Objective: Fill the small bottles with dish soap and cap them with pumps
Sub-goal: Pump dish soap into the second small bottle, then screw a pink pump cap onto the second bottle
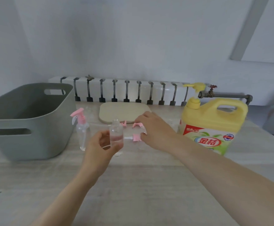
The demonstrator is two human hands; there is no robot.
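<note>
The small open bottle [116,136] is held upright over the table [133,185] by the left grip [100,145], curled round it. 1 pink pump [136,137], lying beside it, is seemingly pinched by the right grip [154,128]; its tube should be guided straight into the neck.

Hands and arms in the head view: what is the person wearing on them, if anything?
Nothing shows. The left hand and right hand are bare, no gloves, and both arms are uncovered to the frame edge: no sleeves, watch or bracelet. The blur is too strong to rule out a thin ring.
</note>
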